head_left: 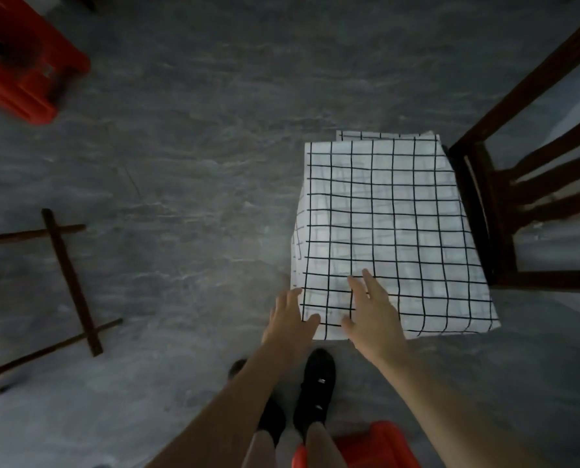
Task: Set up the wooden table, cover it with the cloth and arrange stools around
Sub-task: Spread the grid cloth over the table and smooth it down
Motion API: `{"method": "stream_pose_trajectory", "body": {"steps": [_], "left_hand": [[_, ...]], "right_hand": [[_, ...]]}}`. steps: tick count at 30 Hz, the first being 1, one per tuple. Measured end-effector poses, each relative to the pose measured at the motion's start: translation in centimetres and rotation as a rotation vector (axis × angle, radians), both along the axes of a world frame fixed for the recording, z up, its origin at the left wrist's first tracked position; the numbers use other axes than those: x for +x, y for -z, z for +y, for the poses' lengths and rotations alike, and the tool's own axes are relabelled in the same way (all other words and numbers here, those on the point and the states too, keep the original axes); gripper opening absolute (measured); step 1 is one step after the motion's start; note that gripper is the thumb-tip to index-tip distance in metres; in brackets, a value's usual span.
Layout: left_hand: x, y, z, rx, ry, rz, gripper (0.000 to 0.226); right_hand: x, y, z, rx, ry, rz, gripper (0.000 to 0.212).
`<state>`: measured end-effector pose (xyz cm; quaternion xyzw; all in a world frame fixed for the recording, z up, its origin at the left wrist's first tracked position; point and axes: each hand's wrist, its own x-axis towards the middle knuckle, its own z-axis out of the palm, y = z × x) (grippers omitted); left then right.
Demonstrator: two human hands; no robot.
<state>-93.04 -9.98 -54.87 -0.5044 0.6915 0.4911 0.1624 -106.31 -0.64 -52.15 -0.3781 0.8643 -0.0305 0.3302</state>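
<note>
A folded white cloth with a black grid lies on the grey floor, right of centre in the frame. Both hands reach down to its near edge: the left hand at its lower left corner, the right hand over it, fingers straight. A dark wooden frame stands just right of the cloth. Red plastic stools sit at upper left and bottom centre.
</note>
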Motion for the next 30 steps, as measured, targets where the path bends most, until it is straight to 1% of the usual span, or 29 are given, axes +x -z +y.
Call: {"method": "stream_pose_trajectory", "body": {"steps": [4,6,8,10,12,14,15,17,19,22,23,25,27,30], "left_hand": [[0.1,3.5,0.4,0.003,-0.026,-0.020,0.069],[0.2,4.9,0.3,0.012,-0.064,-0.034,0.069],[0.1,5.8,0.1,0.055,-0.143,-0.041,0.070],[-0.2,6.2,-0.1,0.142,-0.260,-0.049,0.071],[-0.9,6.4,-0.4,0.252,-0.429,-0.071,0.076],[-1.5,6.4,-0.7,0.310,-0.571,-0.109,0.081],[-1.6,6.5,-0.8,0.326,-0.594,-0.130,0.084],[-1.8,6.3,-1.0,0.360,-0.568,-0.143,0.083],[-1.9,6.1,-1.1,0.374,-0.553,-0.119,0.070],[-2.2,5.4,-0.7,0.441,-0.557,-0.049,0.025],[-2.4,4.9,-0.3,0.481,-0.553,-0.028,0.016],[-3.0,3.8,0.3,0.526,-0.521,-0.005,0.013],[-3.4,2.2,0.7,0.497,-0.484,0.000,0.011],[-2.6,0.0,0.4,0.432,-0.436,-0.027,0.023]], "right_hand": [[-1.5,4.1,1.7,0.102,-0.066,0.108,0.071],[-2.6,5.7,2.2,0.130,-0.103,0.127,0.074],[-3.6,6.7,2.2,0.144,-0.108,0.087,0.079],[-4.0,7.5,2.2,0.130,-0.114,0.060,0.080],[-3.9,8.0,2.2,0.108,-0.100,0.057,0.079],[-3.7,8.2,2.2,0.094,-0.069,0.054,0.079],[-3.7,8.2,2.2,0.093,-0.053,0.048,0.079],[-3.9,8.1,2.0,0.096,-0.037,0.029,0.079],[-4.2,8.0,1.8,0.109,-0.035,-0.003,0.080],[-4.9,7.8,1.7,0.142,-0.034,-0.064,0.081],[-5.0,7.6,1.6,0.154,-0.037,-0.080,0.082],[-5.2,7.2,1.7,0.194,-0.059,-0.104,0.085],[-5.0,6.3,1.9,0.249,-0.083,-0.140,0.086],[-3.8,4.3,2.4,0.253,-0.109,-0.214,0.087]]}}
